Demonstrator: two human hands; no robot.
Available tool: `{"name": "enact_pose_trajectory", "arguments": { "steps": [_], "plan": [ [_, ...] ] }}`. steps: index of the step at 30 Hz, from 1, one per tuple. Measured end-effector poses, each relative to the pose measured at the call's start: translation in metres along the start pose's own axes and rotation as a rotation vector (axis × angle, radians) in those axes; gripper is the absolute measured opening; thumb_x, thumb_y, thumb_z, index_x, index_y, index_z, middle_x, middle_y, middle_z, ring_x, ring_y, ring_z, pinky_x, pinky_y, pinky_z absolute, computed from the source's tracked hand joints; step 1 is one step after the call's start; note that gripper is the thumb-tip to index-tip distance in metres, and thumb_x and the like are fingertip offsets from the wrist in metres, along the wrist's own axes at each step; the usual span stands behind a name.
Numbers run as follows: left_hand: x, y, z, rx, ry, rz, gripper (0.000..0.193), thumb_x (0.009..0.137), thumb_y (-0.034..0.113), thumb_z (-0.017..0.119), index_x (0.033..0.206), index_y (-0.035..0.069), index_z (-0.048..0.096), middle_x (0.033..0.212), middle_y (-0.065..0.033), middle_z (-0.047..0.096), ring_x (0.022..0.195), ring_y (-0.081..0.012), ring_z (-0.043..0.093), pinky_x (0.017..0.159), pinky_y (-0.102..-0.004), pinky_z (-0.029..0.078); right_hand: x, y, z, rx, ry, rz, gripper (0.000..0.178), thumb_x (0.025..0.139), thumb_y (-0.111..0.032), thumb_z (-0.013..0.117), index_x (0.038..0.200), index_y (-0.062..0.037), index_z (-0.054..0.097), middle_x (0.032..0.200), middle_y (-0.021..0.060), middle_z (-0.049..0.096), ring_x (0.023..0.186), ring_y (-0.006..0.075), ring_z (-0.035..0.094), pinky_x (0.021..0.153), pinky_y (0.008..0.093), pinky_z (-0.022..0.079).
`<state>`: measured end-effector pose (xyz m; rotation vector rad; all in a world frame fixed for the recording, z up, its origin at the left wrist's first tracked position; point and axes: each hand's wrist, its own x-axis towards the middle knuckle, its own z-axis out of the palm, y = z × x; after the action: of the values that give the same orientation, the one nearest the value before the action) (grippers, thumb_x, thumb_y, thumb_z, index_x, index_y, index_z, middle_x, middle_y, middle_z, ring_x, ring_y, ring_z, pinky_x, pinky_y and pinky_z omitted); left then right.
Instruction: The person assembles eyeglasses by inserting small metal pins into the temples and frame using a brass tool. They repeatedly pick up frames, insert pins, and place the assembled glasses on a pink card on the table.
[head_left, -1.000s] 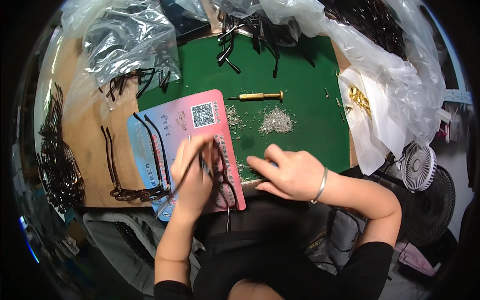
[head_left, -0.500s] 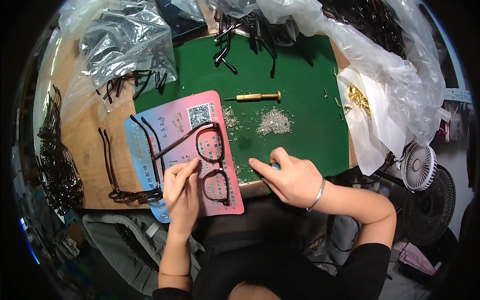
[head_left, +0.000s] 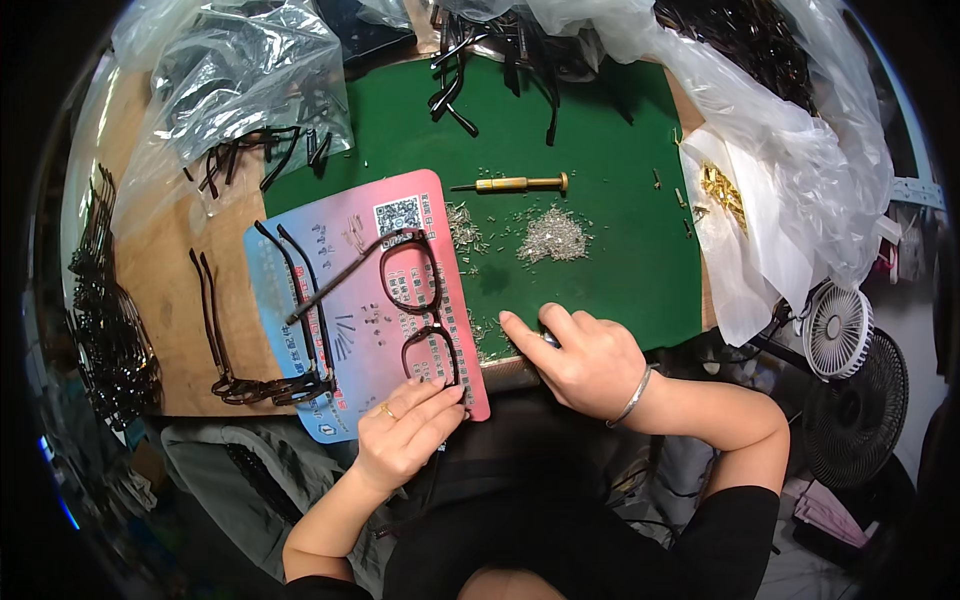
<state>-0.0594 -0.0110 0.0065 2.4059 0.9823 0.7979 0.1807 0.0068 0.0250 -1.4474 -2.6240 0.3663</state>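
The glasses frame (head_left: 436, 318) rests over the pink-and-blue mat (head_left: 372, 372); the left hand (head_left: 408, 436), fingers together, covers its near end, pinch untellable. Right of the mat, the right hand (head_left: 596, 366) curls round a mostly hidden object (head_left: 549, 341). Steadying the frame should help.

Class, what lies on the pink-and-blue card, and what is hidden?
The card bears a dark glasses frame, small slim pieces and other frames' arms. The left hand hides part of the frame's near end; anything beneath the card cannot be seen.
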Motion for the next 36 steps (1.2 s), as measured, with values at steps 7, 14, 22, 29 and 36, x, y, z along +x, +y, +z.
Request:
{"name": "enact_pose_trajectory", "arguments": {
  "steps": [7, 14, 22, 29, 36],
  "plan": [
    [0.002, 0.01, 0.008, 0.008, 0.05, -0.165, 0.011, 0.068, 0.005, 0.067, 0.08, 0.005, 0.066, 0.087, -0.0069, 0.067, 0.081, -0.0227, 0.065, 0.078, -0.0382, 0.052, 0.002, -0.002, 0.003, -0.025, 0.012, -0.006, 0.047, 0.067, -0.011, 0.057, 0.114, -0.0102, 0.058, 0.081, 0.0047, 0.048, 0.05, 0.0142, 0.048, 0.043, 0.0246, 0.045],
    [0.008, -0.002, 0.01, -0.071, 0.081, -0.098, 0.013, 0.068, 0.004, 0.069, 0.08, 0.004, 0.065, 0.082, -0.0067, 0.066, 0.075, -0.0217, 0.063, 0.074, -0.0366, 0.052, 0.009, 0.007, -0.007, 0.247, -0.093, 0.005, 0.042, 0.074, -0.01, 0.062, 0.116, -0.0134, 0.058, 0.078, 0.0064, 0.047, 0.055, 0.0196, 0.054, 0.048, 0.03, 0.048],
    [0.004, -0.008, 0.016, -0.023, 0.13, -0.055, 0.019, 0.065, 0.006, 0.078, 0.077, 0.003, 0.063, 0.081, -0.0092, 0.067, 0.08, -0.0258, 0.066, 0.073, -0.0344, 0.054, 0.008, -0.009, 0.008, 0.555, -0.151, -0.12, 0.039, 0.074, -0.01, 0.06, 0.113, -0.0174, 0.058, 0.078, 0.0067, 0.047, 0.047, 0.019, 0.054, 0.043, 0.0299, 0.049],
    [0.004, -0.01, 0.016, 0.006, 0.116, -0.077, 0.017, 0.066, 0.008, 0.077, 0.075, 0.004, 0.064, 0.081, -0.0075, 0.068, 0.084, -0.024, 0.066, 0.079, -0.0368, 0.053, 0.009, -0.011, 0.007, 0.527, -0.159, -0.107, 0.039, 0.073, -0.01, 0.06, 0.112, -0.0172, 0.059, 0.079, 0.0078, 0.049, 0.049, 0.0185, 0.056, 0.044, 0.0291, 0.05],
    [0.002, -0.012, 0.017, -0.032, 0.137, -0.088, 0.013, 0.068, 0.006, 0.075, 0.074, 0.005, 0.064, 0.081, -0.0076, 0.068, 0.082, -0.0227, 0.066, 0.08, -0.0373, 0.053, 0.009, -0.015, 0.007, 0.496, -0.156, -0.109, 0.039, 0.074, -0.011, 0.06, 0.113, -0.0178, 0.059, 0.08, 0.0076, 0.049, 0.049, 0.0183, 0.057, 0.044, 0.0285, 0.049]
  ]
}}
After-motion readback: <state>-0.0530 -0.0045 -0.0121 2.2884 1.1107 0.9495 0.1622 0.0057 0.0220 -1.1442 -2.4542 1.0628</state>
